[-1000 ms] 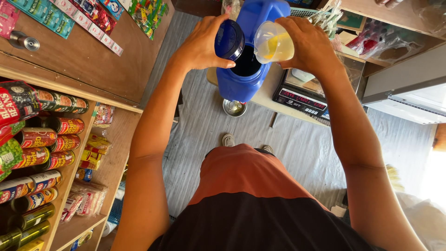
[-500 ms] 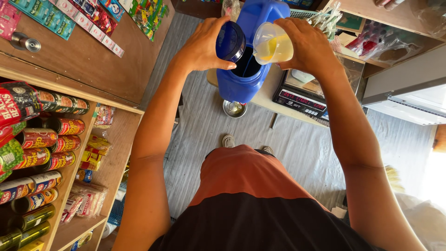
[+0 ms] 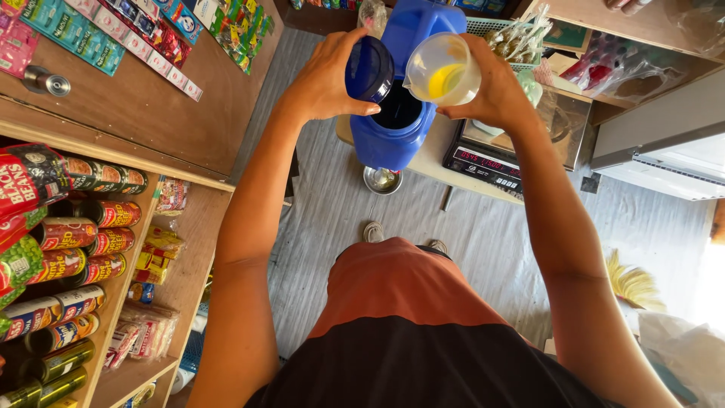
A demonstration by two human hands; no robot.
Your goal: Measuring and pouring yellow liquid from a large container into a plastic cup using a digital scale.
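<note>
We looked straight down into a narrow shop: a grey plank floor (image 3: 325,204) ran between wooden shelves (image 3: 189,249) on the left, stocked with rows of labelled cans (image 3: 98,242) and small packets, and a pale bench (image 3: 442,155) ahead that carried a digital scale (image 3: 487,162) with a steel pan. Strips of bright sachets (image 3: 113,30) hung on the wooden panel at upper left, and a small metal bowl (image 3: 383,180) sat on the floor just under the bench edge. A blue plastic jug (image 3: 393,128) stood at the bench's near edge, its long axis upright and its wide mouth open toward us — dark inside. Our left hand (image 3: 321,79) was closed around the dark blue lid (image 3: 368,69), holding it tilted on edge just beside the jug's mouth, its hollow side facing right. Our right hand (image 3: 495,91) was clamped on a clear plastic cup (image 3: 442,72) with a little yellow liquid in it; the cup lay tipped with its opening turned toward us and down-left, its rim just above the jug's mouth. The two hands were near each other but not touching.
</note>
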